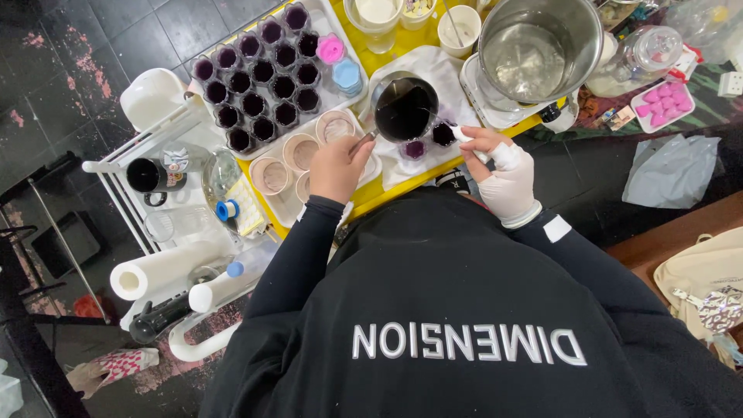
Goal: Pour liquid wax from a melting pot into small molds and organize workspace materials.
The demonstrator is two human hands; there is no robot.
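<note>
My bare left hand grips the handle of a small metal pitcher holding dark liquid, over a white cloth on the yellow table. My right hand, in a white glove, pinches a small glass cup of dark purple liquid next to the pitcher. A second small purple-filled cup stands between my hands. Left of the pitcher a white tray carries several small glasses filled dark purple. Several empty clear round cups sit just beyond my left hand.
A large steel pot stands at the back right on a white tray. Pink and blue lids lie by the glasses. A white cart to the left holds a black mug, a paper roll and bottles. A tray of pink pieces sits far right.
</note>
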